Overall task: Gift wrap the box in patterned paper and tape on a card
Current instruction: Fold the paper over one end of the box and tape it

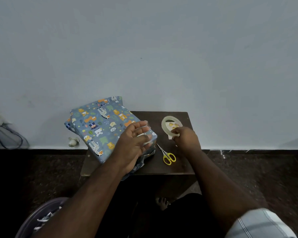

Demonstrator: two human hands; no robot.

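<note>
Head view: box point(108, 127), already covered in blue animal-print paper, lies on the left part of a small dark table point(184, 167) and overhangs its left edge. All positions below are given relative to the box.

Left hand point(132, 143) — over the box's near right corner, fingers and thumb apart with what looks like a clear strip of tape point(145, 127) stretched between them; the strip is faint, so this is a reading and not a certainty. Right hand point(184, 138) — to the right of the box, fingers pinching the rim of the tape roll point(170, 126). The roll sits on a small pale card point(174, 125) with yellow marks. Yellow-handled scissors point(168, 154) lie on the table just right of the box's near corner, between the hands.

Loose paper shows at the box's near end, under the left hand. Judgement: the end flap is not yet sealed.

Method note for this step:
- keep the strip taut so it does not curl onto itself;
- press the flap flat first;
- lay the strip across the seam, half on each side, and rub down from the middle outward.

Card goes on afterwards.
</note>
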